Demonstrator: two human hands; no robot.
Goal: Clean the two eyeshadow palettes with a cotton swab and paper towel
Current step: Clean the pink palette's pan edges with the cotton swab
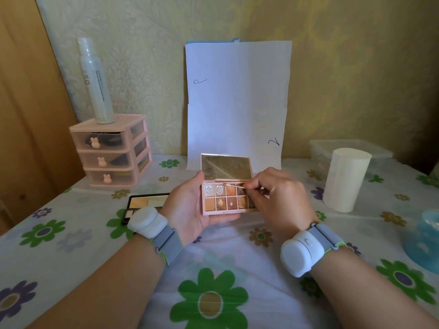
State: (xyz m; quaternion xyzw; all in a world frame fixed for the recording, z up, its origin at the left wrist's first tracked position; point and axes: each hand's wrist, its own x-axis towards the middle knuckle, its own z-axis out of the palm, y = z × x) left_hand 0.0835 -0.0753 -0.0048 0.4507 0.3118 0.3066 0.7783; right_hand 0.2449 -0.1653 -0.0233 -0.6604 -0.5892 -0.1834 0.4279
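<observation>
A pink eyeshadow palette (224, 200) stands open above the table, its mirror lid (225, 166) raised toward the wall. My left hand (190, 205) cradles it from the left and underneath. My right hand (273, 195) pinches a cotton swab (234, 185); the swab's tip rests on the top row of pans, near the upper rim. My right fingers cover the palette's right end. A second, black palette (145, 201) lies open on the tablecloth to the left, partly behind my left wrist. A white paper towel roll (344, 179) stands upright at the right.
A pink three-drawer organiser (111, 153) with a white spray bottle (95, 79) on top stands back left. White paper sheets (237, 103) lean on the wall. A clear lidded box (349, 148) sits behind the roll. A blue container (425, 236) is at the right edge.
</observation>
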